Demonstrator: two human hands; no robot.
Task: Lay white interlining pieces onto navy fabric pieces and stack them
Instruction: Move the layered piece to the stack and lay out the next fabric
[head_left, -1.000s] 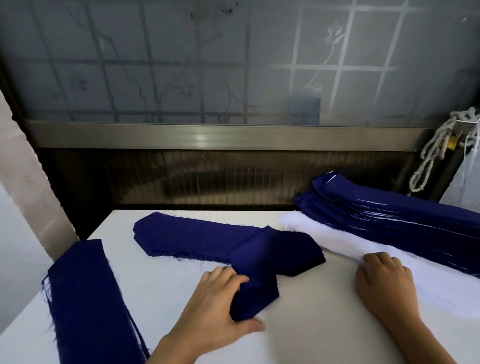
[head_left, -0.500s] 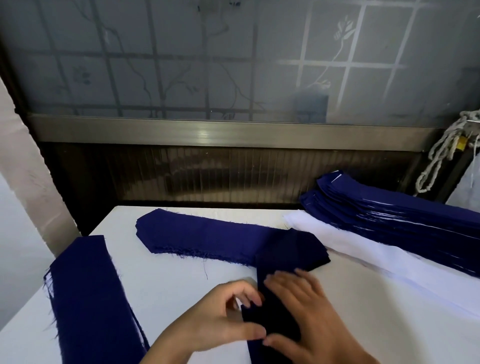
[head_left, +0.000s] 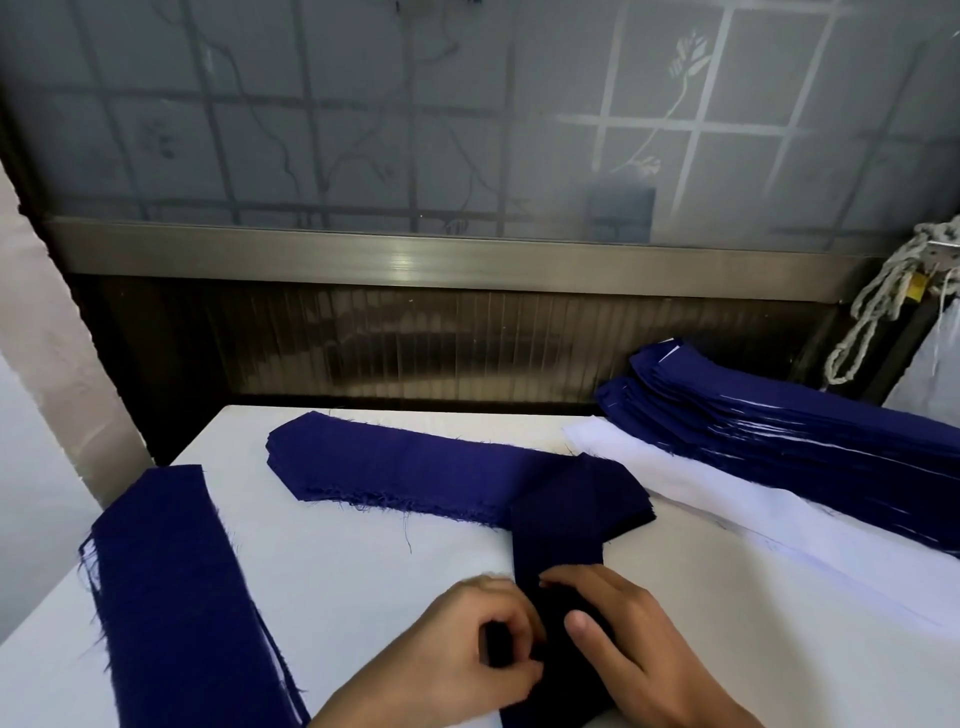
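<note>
A navy fabric piece runs from the table's centre toward me, its far end lying over a pile of navy pieces. My left hand pinches the piece's left edge with curled fingers. My right hand lies on the same piece, thumb and fingers closing on it. White interlining pieces lie in a strip to the right. Behind them sits a tall stack of navy pieces with white layers between.
Another stack of navy strips lies along the left of the white table. A frosted window and metal sill rise behind the table's far edge. A coiled rope hangs at the far right.
My right hand left the white interlining and came over to the navy piece beside my left hand. The piece has been drawn toward me and straightened.
</note>
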